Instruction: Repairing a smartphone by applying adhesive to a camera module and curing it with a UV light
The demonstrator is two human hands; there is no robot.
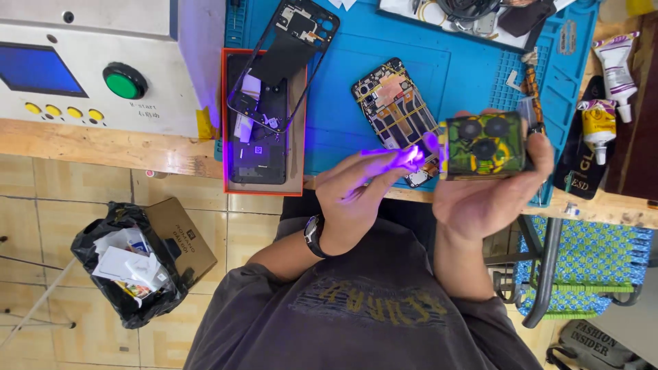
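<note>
Over the bench edge, the right hand (490, 195) loosely cradles a green-yellow camera module (485, 145) (it may slip floorward); the left hand (360, 199) pinches a glowing violet light (404, 159), fingers nearly closed.

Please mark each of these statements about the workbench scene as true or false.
1. The right hand holds a green-and-yellow patterned piece with round lenses. True.
2. The left hand lies empty on the mat. False: the left hand is raised and pinches a violet-glowing tool.
3. The machine's round button is red. False: the button is green.
4. A wristwatch sits on the left wrist. True.
</note>
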